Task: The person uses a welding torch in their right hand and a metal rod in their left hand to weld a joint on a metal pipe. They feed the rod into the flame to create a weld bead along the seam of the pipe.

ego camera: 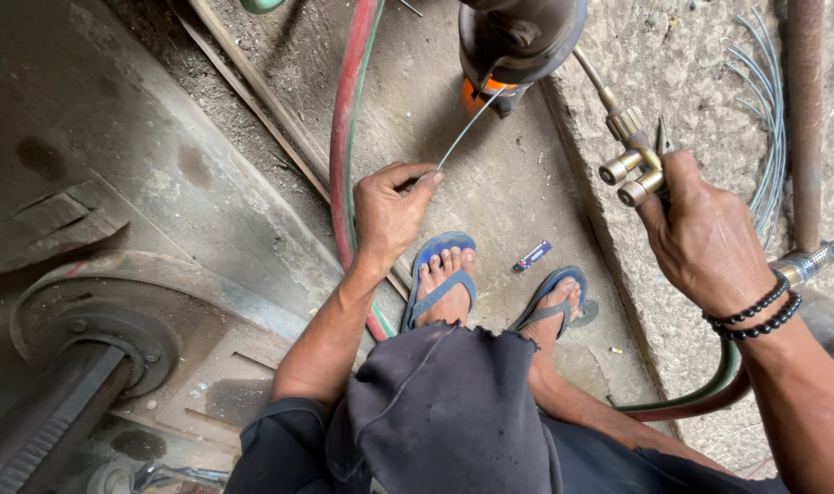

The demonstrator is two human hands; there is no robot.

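Brazing underway: left hand (391, 212) pinching rod (467, 128) into glowing part (518, 46); right hand (705, 240) gripping torch (629, 155). Next likely needing steady feed.

Left hand (391, 212) pinches a filler rod (467, 128); right hand (705, 240) grips a brass torch (629, 151).

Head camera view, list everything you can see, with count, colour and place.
Filler rod: one, grey, from left hand up to the glowing spot.
Torch: one, brass, in right hand.
Metal part: one, dark, glowing orange below, top centre.
Hoses: two, red and green, along the floor.
Lighter: one, blue, between the feet.
Wire bundle: several, grey, upper right.
Wheel hub: one, rusty grey, lower left.
Sandals: two, blue, on the feet.
Bead bracelets: two, black, right wrist.
Left hand; right hand.
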